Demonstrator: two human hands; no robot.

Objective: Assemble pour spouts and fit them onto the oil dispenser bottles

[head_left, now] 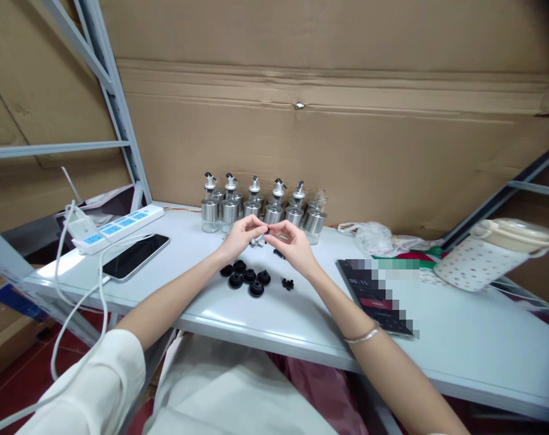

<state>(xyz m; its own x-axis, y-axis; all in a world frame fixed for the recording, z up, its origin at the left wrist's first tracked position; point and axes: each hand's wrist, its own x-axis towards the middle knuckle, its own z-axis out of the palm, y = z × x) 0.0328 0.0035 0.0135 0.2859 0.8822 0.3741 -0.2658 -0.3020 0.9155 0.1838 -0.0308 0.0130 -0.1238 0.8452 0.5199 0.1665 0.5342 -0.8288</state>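
My left hand and my right hand meet above the white table, fingertips pinched together on a small black part. A small silver spout piece shows just under the left fingers; whether they hold it I cannot tell. Below the hands lie several black rubber stoppers and a smaller black piece. Behind the hands stands a row of several glass and steel dispenser bottles with pour spouts.
A black phone and a white power strip with cables lie at the left. A dark device showing a timer lies at the right, beside crumpled plastic and a dotted lidded jug. Cardboard walls the back.
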